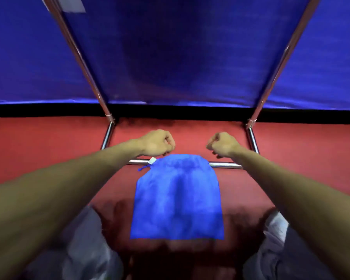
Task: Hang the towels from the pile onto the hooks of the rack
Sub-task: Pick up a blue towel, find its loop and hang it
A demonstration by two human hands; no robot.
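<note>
Clenched, both grips hold nothing: my left hand [157, 143] and right hand [223, 144] hover at centre frame, just beyond the bright blue cloth towel [177, 199]. It lies flat on the red surface [49, 142], upper edge across the chrome rack bar [226, 164].

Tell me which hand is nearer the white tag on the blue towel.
Left. The left hand is just beyond the white tag on the towel; the right hand is past the opposite corner.
</note>
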